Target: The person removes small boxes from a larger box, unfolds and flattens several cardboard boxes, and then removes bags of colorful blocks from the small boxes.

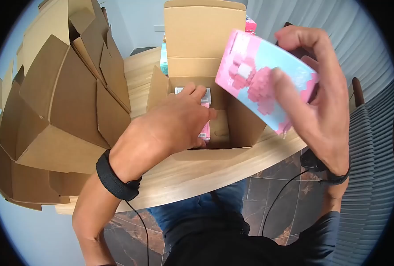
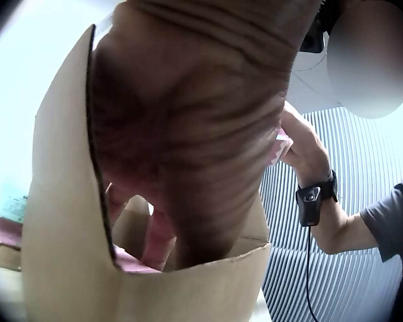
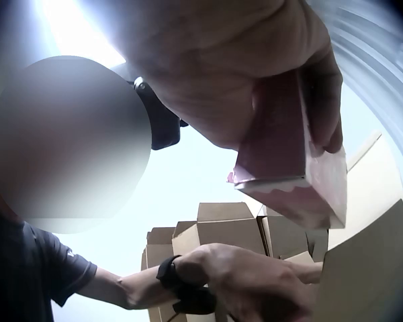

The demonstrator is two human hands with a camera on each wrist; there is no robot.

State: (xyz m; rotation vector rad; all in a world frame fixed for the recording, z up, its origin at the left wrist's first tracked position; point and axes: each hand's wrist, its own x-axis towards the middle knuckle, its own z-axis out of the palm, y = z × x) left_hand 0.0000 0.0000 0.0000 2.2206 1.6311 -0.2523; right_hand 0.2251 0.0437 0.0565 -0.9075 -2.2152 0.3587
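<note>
Currently | pink-and-blue box | pinched in right grip, jutting leftward

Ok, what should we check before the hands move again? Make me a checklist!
1. Right hand grips the pink-blue box: ok.
2. Carton open on top: ok.
3. Space beside the inner boxes: ok, bare cardboard shows on their right.
4. Left hand out of the carton: not ok, it reaches inside.
5. Inner boxes all lying level: cannot tell, the left hand partly covers them.
</note>
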